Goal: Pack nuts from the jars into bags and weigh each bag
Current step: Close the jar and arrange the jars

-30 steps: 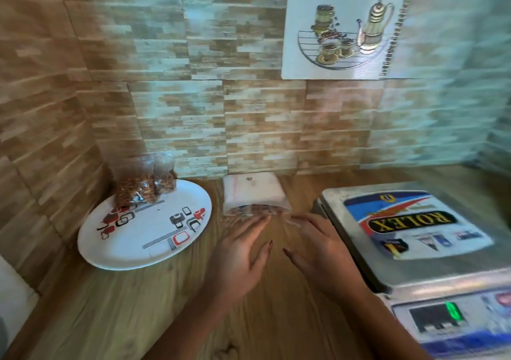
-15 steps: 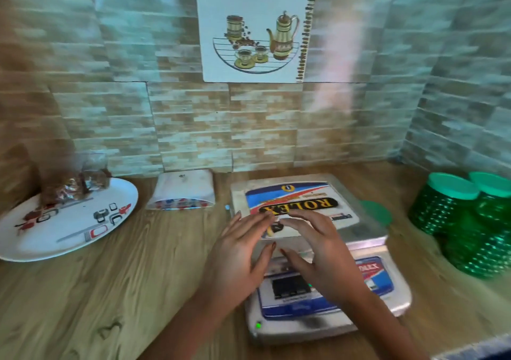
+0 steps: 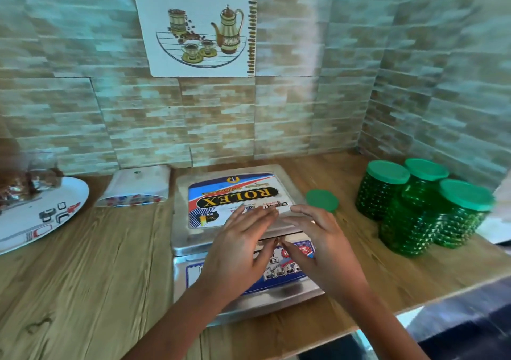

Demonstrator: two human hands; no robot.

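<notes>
1. Head view, hands: the left hand and right hand sit at lower centre, over the front edge of the scale. Both have their fingers straight and slightly fanned, fingertips nearly meeting. Nothing is plainly pinched, and I cannot tell whether a thin clear film lies between them.
2. Head view, key relation: the green jars stand upright in a tight cluster at right of the frame, well apart from the hands. The right hand is nearer, so a reach for nuts likely falls to it. A loose lid lies flat between scale and jars, just beyond the right fingertips.
3. Head view, bags: a white packet lies left of the scale, its long side running across the frame, nearer the left hand. Filled bags sit on the plate at far left.
4. Head view, materials: the scale's pan is flat brushed metal with a glossy sticker. The jars are knobbly translucent plastic with smooth lids. The counter is wood-grained, and the plate is smooth and patterned.
</notes>
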